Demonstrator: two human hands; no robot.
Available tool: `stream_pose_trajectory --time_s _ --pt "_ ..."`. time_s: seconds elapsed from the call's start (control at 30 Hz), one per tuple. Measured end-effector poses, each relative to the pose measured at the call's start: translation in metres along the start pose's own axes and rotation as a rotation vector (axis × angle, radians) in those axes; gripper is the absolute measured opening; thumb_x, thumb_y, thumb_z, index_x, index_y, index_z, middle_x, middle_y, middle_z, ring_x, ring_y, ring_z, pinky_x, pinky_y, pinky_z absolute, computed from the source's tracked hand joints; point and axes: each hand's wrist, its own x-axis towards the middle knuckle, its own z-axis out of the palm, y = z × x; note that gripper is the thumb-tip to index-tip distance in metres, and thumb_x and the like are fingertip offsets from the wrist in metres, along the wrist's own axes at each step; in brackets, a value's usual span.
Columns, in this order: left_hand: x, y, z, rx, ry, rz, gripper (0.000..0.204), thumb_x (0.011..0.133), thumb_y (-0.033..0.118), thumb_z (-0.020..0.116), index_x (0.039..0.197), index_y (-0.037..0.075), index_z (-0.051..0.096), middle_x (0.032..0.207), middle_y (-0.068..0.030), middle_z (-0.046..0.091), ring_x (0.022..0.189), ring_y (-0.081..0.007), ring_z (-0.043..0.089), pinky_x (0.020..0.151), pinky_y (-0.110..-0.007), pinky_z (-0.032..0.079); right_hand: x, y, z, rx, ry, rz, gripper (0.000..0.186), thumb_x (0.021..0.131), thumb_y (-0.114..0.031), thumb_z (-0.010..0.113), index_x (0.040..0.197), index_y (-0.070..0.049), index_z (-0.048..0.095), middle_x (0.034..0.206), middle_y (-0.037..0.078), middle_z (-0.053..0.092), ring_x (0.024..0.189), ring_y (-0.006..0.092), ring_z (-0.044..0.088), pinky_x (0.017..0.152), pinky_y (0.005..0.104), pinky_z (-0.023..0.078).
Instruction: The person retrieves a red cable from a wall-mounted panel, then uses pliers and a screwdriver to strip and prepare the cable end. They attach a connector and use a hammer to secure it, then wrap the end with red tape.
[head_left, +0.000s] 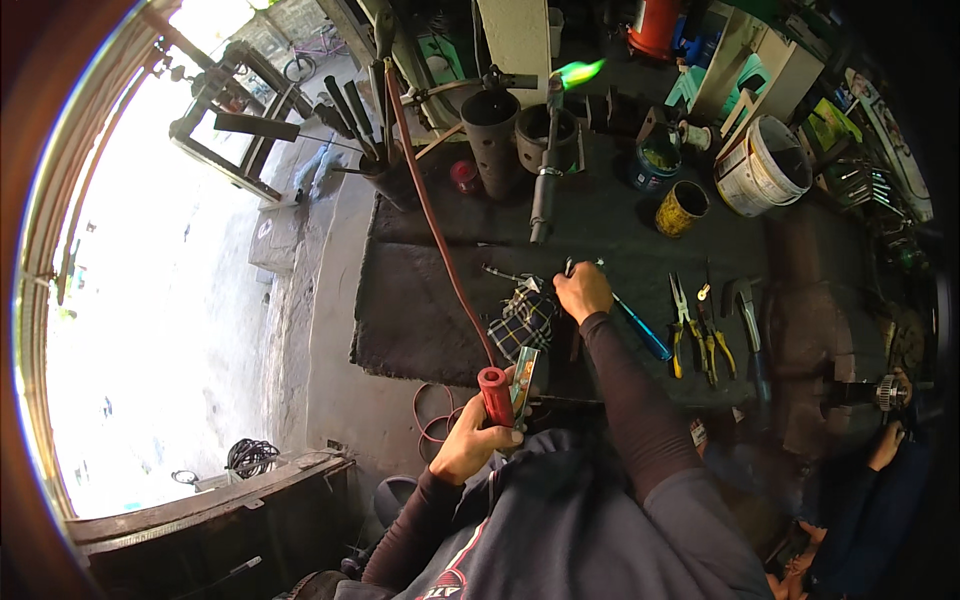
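My left hand (466, 446) is closed around a red cylinder (495, 397) with a hole in its upper end. A flat, shiny strip with a coloured surface (523, 378) stands beside the cylinder in the same grip. Further forward, my right hand (585, 292) has its fingers pinched together over the dark mat; a small metal tip shows at them, but I cannot make out its kind. Just left of that hand lies a crumpled checkered cloth (525, 318) with thin metal pieces by it. To its right rests a thin tool with a blue handle (643, 328).
A torch (546, 185) burns with a green flame at the mat's far side. A reddish hose (432, 210) runs down toward the red cylinder. Yellow-handled pliers (684, 325) and a hammer (750, 320) lie right. A white bucket (752, 180) stands behind; a co-worker's hand (886, 446) shows far right.
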Motion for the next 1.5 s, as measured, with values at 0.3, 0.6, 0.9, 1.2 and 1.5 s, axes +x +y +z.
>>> stream_pose_trajectory --time_s 0.3,0.6,0.9,1.2,1.5 --pt "0.026 0.019 0.017 0.554 0.12 0.177 0.066 0.086 0.008 0.081 0.147 -0.003 0.059 0.123 -0.0091 0.073 0.111 -0.0122 0.065 0.103 -0.031 0.051 -0.057 0.005 -0.131 0.85 -0.139 -0.309 0.021 0.106 -0.019 0.066 0.104 0.002 0.07 0.077 0.006 0.067 0.076 0.0155 0.072 0.067 0.0328 0.055" --pt "0.059 0.052 0.056 0.888 -0.067 0.233 0.076 0.079 0.012 0.081 0.15 -0.001 0.056 0.115 -0.019 0.076 0.106 -0.0246 0.074 0.099 -0.037 0.055 -0.139 0.031 -0.225 0.093 -0.083 -0.729 0.017 0.095 -0.018 0.074 0.108 -0.007 0.075 0.089 0.005 0.065 0.086 0.0281 0.063 0.074 0.0416 0.052" --pt "0.065 0.056 0.087 0.707 -0.326 0.187 0.096 0.078 0.007 0.081 0.161 -0.011 0.035 0.151 -0.0239 0.058 0.141 -0.0277 0.055 0.122 -0.038 0.039 -0.147 0.038 -0.233 0.008 -0.082 -0.777 0.014 0.091 -0.013 0.073 0.101 -0.007 0.065 0.093 0.007 0.067 0.092 0.0305 0.066 0.075 0.046 0.055" --pt "0.052 0.039 0.082 0.383 -0.341 0.138 0.079 0.106 0.038 0.064 0.163 -0.009 0.034 0.162 -0.0251 0.047 0.152 -0.0275 0.044 0.126 -0.037 0.031 -0.178 0.044 -0.224 0.076 -0.091 -0.602 0.013 0.093 -0.013 0.073 0.096 -0.007 0.063 0.088 0.009 0.066 0.081 0.0344 0.069 0.069 0.0474 0.055" --pt "0.067 0.02 0.079 0.53 -0.17 0.036 0.045 0.108 0.011 0.057 0.149 -0.008 0.057 0.124 -0.0103 0.073 0.11 -0.0111 0.066 0.098 -0.026 0.052 -0.188 0.049 -0.21 0.117 -0.014 -0.624 0.012 0.09 -0.012 0.077 0.094 -0.008 0.066 0.088 0.006 0.065 0.083 0.0319 0.068 0.07 0.0451 0.055"
